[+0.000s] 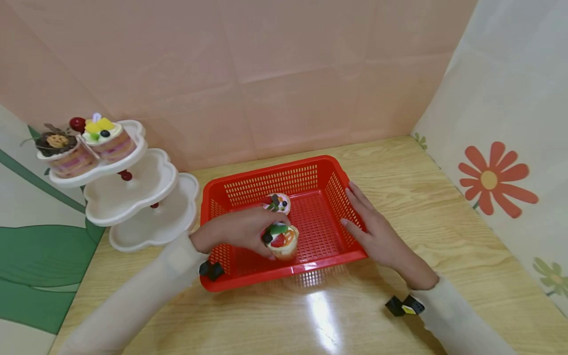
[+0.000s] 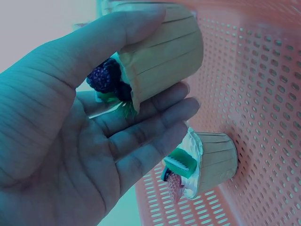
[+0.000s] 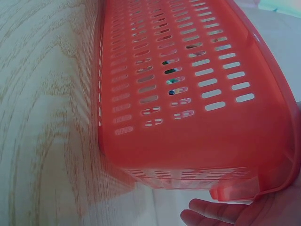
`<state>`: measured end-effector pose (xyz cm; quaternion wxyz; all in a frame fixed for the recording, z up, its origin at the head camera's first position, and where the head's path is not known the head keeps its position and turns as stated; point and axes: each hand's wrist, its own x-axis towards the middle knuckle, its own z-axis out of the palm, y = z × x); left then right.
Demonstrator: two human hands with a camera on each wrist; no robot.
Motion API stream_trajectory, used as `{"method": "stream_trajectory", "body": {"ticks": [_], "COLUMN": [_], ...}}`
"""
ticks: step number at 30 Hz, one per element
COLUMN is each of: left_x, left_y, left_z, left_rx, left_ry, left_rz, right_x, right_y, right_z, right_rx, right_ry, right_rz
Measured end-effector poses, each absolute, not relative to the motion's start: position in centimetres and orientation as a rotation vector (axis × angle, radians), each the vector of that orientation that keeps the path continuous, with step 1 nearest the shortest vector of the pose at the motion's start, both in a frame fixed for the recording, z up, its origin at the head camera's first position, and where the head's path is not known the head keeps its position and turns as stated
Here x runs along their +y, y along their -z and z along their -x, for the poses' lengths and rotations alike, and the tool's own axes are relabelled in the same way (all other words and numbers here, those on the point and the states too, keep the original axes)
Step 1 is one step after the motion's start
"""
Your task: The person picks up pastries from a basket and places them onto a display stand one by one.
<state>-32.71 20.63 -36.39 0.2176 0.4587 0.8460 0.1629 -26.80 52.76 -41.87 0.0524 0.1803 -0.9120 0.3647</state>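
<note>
Nearest me, a black block [image 1: 406, 305] at the right wrist bears a yellow patch, any print too small to read. The pale wood-grain table [image 1: 266, 325] catches a bright glare. The right hand [image 1: 377, 234] lies straight-fingered against the right side of a red basket [image 1: 328, 263]; the left hand [image 1: 250, 229] pinches a fruit-topped cupcake [image 1: 284, 249] inside it. Beyond are another cupcake [image 1: 282, 201], a white tiered stand [image 1: 142, 190] and a pinkish wall [image 1: 288, 74].
</note>
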Motion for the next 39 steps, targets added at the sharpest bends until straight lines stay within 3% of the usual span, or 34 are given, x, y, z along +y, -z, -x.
{"method": "stream_trajectory", "body": {"ticks": [39], "left_x": [20.8], "left_y": [37.6], "left_z": [32.8], "left_rx": [2.034], "left_ry": [-0.735], "left_rz": [-1.343], "right_x": [52.8], "right_y": [41.8], "right_z": [26.9], "right_rx": [-2.769], "right_ry": [-1.112], "right_rz": [-0.561]}}
